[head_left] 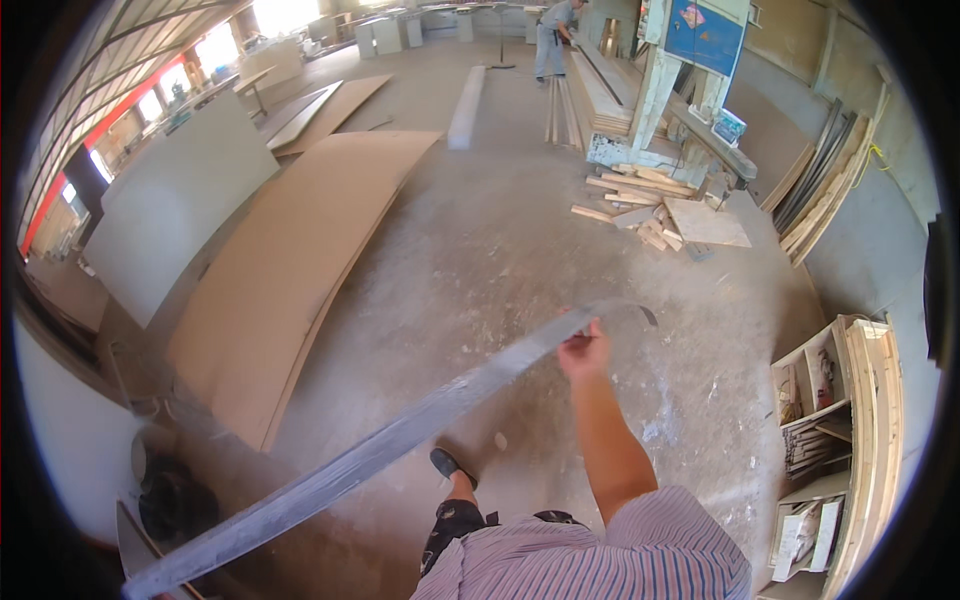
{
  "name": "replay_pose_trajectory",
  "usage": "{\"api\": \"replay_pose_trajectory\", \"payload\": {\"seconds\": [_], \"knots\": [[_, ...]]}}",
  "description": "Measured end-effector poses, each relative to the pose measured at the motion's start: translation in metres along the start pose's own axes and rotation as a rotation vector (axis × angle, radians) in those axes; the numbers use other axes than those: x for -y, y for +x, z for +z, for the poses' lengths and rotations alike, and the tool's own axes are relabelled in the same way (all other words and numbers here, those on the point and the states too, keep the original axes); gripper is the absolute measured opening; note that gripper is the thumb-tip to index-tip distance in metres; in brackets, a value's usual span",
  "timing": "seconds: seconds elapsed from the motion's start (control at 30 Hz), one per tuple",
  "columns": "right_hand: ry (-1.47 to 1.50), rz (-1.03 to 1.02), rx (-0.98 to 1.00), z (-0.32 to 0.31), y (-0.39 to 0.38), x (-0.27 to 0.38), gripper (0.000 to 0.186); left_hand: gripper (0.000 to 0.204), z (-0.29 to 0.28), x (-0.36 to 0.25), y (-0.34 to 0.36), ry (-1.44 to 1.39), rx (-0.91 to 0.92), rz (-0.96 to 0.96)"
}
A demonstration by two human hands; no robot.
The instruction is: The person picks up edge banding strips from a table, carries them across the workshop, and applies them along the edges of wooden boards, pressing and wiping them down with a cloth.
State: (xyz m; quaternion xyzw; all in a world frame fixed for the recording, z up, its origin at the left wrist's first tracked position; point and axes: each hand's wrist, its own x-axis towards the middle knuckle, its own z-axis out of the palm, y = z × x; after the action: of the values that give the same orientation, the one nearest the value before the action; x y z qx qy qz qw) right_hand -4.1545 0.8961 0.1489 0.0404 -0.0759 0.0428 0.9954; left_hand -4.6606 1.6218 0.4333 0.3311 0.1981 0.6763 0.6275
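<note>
A long, flat grey strip (395, 440) slants across the view, from the lower left corner up to the middle. Its far end narrows into a thin, dark curved tip (640, 308). I cannot make out what kind of strip it is. My right hand (585, 352) is closed around it close to that far end, with the arm stretched out ahead of me. Below the strip lies the concrete floor, with one of my dark shoes (454, 466) on it. My left hand is out of the picture.
Large brown boards (300, 240) and a pale sheet (185, 200) lie to the left. Wood offcuts (650, 200) are heaped by a blue-and-white machine (700, 40) at the far right. A shelf (810, 385) stands near right. Another person (552, 40) bends over stacked boards.
</note>
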Motion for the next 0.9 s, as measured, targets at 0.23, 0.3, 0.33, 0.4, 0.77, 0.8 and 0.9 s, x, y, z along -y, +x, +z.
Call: {"api": "replay_pose_trajectory", "payload": {"seconds": [0.23,0.3,0.33,0.4,0.77,0.8,0.9], "knots": [[-0.12,-0.531,-0.536,0.05,0.081,0.032,0.042,0.052,0.167,0.233,0.118,-0.123,0.053,-0.286],[-0.123,-0.62,-0.538,0.051,0.107,0.042,0.042,0.051,0.251,0.302,0.114,-0.139,0.041,-0.344],[-0.092,-0.639,-0.543,0.045,0.12,0.046,0.042,0.05,0.283,0.332,0.109,-0.147,0.016,-0.376],[-0.053,-0.657,-0.542,0.038,0.149,0.054,0.041,0.05,0.303,0.412,0.149,-0.089,0.183,-0.316],[-0.083,-0.958,-0.676,-0.035,0.386,0.126,0.036,0.036,0.559,0.795,0.13,-0.217,0.462,-0.617],[-0.095,-0.955,-0.688,-0.04,0.415,0.137,0.036,0.035,0.589,0.826,0.127,-0.298,0.604,-0.686],[-0.124,-0.938,-0.671,-0.046,0.505,0.168,0.039,0.032,0.679,0.913,0.11,-0.241,0.556,-0.651]]}}
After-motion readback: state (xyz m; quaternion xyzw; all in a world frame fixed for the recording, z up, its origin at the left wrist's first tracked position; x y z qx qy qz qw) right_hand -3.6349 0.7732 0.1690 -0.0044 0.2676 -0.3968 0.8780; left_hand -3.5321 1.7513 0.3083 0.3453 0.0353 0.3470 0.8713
